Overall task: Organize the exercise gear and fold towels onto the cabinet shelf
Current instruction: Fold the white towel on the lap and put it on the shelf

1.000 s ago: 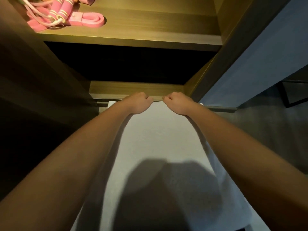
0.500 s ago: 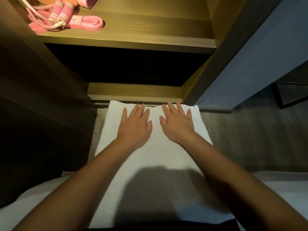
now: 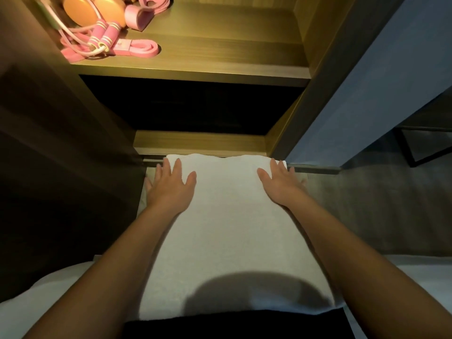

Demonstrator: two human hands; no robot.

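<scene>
Towel is pressed flat before the cabinet by left hand and right hand, fingers straight and spread, at its far corners; pink jump rope is seen on the shelf.

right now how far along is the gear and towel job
Done: pink skipping rope and pink flat band lie on the lit wooden cabinet shelf. In hand: left hand and right hand press flat on the white terry towel. Left: finish folding it and shelve it.
</scene>
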